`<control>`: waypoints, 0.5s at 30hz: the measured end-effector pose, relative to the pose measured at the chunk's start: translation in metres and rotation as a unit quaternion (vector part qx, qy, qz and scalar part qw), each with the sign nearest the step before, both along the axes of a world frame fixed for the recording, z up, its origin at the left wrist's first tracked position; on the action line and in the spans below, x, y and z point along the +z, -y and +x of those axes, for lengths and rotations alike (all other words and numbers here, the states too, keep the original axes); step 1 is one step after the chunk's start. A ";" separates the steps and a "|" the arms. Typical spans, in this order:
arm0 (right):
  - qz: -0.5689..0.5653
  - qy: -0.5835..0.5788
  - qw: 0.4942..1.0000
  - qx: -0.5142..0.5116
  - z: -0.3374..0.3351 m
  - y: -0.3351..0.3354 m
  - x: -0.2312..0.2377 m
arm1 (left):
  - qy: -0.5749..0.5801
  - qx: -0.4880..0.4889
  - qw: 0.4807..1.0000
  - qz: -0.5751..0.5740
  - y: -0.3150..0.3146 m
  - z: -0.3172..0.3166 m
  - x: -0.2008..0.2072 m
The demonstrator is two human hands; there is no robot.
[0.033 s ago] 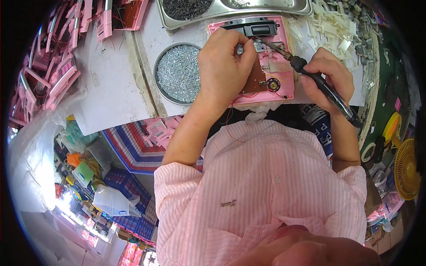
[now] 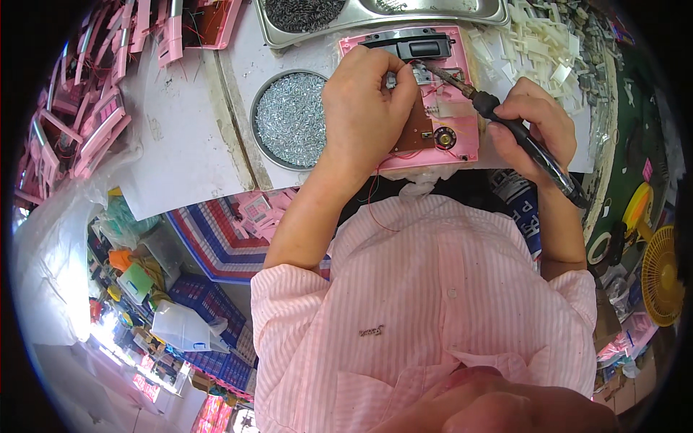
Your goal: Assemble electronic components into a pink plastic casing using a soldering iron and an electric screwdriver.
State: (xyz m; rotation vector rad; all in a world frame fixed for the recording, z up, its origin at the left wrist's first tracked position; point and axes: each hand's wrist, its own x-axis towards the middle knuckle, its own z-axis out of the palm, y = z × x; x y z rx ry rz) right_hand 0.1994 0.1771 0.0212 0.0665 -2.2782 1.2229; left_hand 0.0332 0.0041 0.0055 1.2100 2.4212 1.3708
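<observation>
My right hand [image 2: 540, 130] is wrapped round the black handle of a soldering iron [image 2: 521, 130]. The iron's thin tip reaches up and left over a pink plastic housing [image 2: 462, 151], close to the fingers of my left hand [image 2: 367, 108]. Those fingers are pinched together above the housing's upper part; whatever they hold is hidden. Inside the housing sit a brown circuit board [image 2: 413, 130], a small round speaker [image 2: 445, 138], a spring and thin red wires. A black plastic part [image 2: 422, 46] lies along its far edge. One red wire hangs off the near side.
Left of my left hand stands a round tin [image 2: 289, 119] of small silvery pieces. A metal tray [image 2: 390, 23] with dark screws is behind. Pink housings [image 2: 94, 123] pile up at far left, white plastic parts [image 2: 548, 43] at right. A yellow fan [image 2: 660, 274] stands lower right.
</observation>
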 end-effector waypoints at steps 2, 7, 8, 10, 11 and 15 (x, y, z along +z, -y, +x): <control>0.002 0.001 1.000 -0.002 0.001 0.000 0.001 | -0.003 -0.001 1.000 0.001 0.000 0.000 -0.002; 0.035 -0.021 0.999 0.009 0.000 -0.002 -0.001 | -0.015 0.005 1.000 -0.001 -0.001 0.002 -0.002; 0.040 -0.024 0.999 0.013 0.000 -0.003 -0.002 | -0.018 0.007 1.000 -0.003 -0.001 0.002 -0.002; 0.048 -0.028 0.998 0.021 0.001 -0.004 -0.002 | -0.021 0.008 1.000 0.001 -0.001 0.002 -0.002; 0.051 -0.029 0.998 0.026 0.000 -0.005 0.000 | -0.022 0.008 1.000 0.003 -0.001 0.002 -0.002; 0.031 -0.021 0.999 0.012 0.004 -0.005 0.004 | -0.023 0.013 1.000 0.002 -0.002 0.003 -0.001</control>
